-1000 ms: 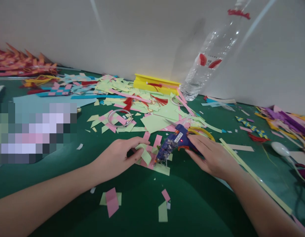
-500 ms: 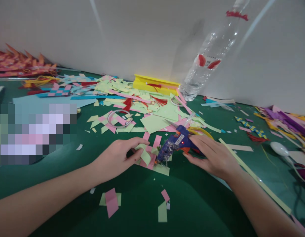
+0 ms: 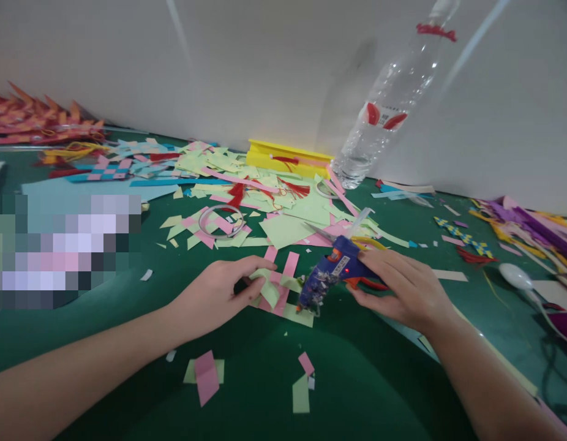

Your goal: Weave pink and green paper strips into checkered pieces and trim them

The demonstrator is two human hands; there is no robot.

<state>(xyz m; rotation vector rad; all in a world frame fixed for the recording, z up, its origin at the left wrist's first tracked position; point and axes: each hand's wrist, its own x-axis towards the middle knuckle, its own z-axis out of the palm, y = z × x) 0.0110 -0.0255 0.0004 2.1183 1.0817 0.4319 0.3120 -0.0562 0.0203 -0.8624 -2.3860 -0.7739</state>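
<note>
My left hand pinches the folded end of a pale green paper strip between thumb and fingers. That strip belongs to a small weave of pink and green paper strips lying on the table. In my right hand is a blue glue gun, its body tilted down to the left. A small red light glows on its side, and a clear glue stick pokes out of its back. The orange nozzle is at a lower green strip of the weave; whether it touches is unclear.
Behind the gun lie scissors. A tape roll and heaps of paper scraps spread across the back. A plastic bottle leans against the wall. A white spoon is at right; a pixelated patch covers the left.
My right hand has shifted slightly right and drawn the glue gun a little away from the left hand, the nozzle now lower along the green strip. The left hand keeps its pinch.
</note>
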